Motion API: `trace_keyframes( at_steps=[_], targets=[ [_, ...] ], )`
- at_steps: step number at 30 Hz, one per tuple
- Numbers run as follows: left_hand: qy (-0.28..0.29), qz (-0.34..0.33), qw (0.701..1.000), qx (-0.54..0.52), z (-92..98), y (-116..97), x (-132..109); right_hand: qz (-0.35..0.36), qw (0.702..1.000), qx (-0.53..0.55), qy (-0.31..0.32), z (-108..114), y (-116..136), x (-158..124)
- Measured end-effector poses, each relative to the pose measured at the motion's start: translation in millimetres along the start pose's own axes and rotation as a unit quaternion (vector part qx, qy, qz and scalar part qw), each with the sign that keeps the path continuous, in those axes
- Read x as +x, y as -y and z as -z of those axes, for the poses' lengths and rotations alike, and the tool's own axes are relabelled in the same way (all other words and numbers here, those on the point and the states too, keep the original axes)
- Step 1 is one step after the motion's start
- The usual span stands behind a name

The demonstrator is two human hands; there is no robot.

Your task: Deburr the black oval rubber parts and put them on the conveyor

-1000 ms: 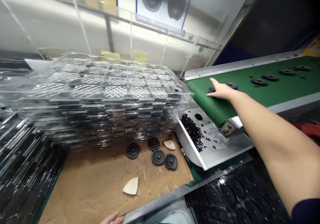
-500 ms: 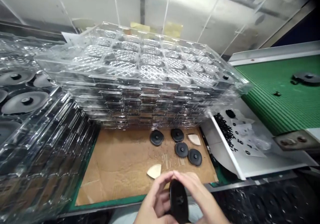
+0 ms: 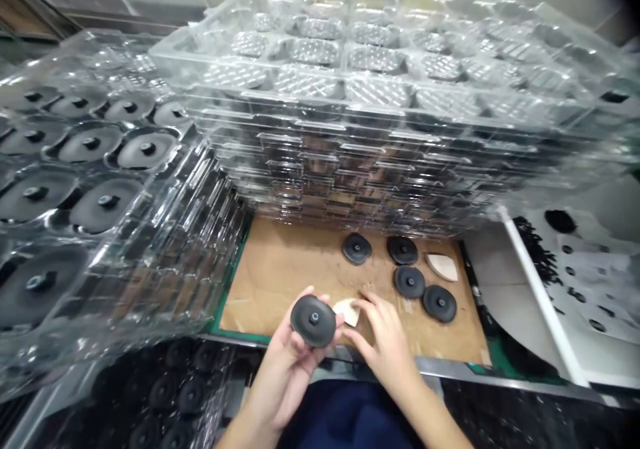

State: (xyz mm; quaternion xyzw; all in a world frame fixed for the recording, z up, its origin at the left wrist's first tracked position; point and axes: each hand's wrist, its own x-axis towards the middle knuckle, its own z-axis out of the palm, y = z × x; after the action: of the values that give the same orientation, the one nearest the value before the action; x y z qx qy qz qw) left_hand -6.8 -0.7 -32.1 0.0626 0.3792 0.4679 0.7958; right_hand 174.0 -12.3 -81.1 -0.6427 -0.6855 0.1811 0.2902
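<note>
My left hand holds an oval black plastic disc with a short round post at its centre. The disc's post side faces up toward me. My right hand is just right of it, thumb and fingers apart, with nothing visibly gripped. Its fingertips are close to a cream wedge-shaped piece on the cardboard; whether they touch it I cannot tell. Farther back on the cardboard lie several similar black discs, and a second cream wedge is beside them.
A tall stack of clear plastic trays rises behind the cardboard. At left, another tray stack carries black discs in its pockets. A white bin with small black parts stands at right. More discs in trays are low at left.
The view has swung left and down. My right hand has let go of the disc and moved apart from it. My left hand has tilted the disc from edge-on to face-up.
</note>
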Motion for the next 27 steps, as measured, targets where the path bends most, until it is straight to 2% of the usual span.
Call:
trace_keyframes(
  at_steps=[3,6,10,13,16,19,23,27],
  targets=[
    [-0.004,-0.020,1.000,0.001,1.0,-4,-1,0.017,1.000,0.007,-0.008,-27,-13,-5],
    [-0.005,-0.026,1.000,0.011,-1.3,-7,-3,0.025,0.999,0.027,-0.023,-31,-15,-3],
    [0.007,-0.037,0.999,0.021,-7.2,-8,-4,0.034,0.996,0.080,-0.038,0,2,13],
    [0.005,-0.067,0.998,0.021,-13.4,-7,-2,0.043,0.991,0.110,-0.060,32,32,22],
    [0.000,-0.089,0.996,0.010,-21.1,-5,-1,0.101,0.985,0.112,-0.084,51,66,21],
    [-0.005,-0.094,0.996,0.005,-28.8,-6,-2,0.162,0.977,0.116,-0.075,56,83,19],
    [-0.011,-0.098,0.995,0.016,-34.7,-7,-6,0.131,0.982,0.079,-0.114,56,80,20],
    [-0.009,-0.088,0.996,0.021,-34.8,-5,-7,0.133,0.982,0.093,-0.093,55,74,18]
  ],
)
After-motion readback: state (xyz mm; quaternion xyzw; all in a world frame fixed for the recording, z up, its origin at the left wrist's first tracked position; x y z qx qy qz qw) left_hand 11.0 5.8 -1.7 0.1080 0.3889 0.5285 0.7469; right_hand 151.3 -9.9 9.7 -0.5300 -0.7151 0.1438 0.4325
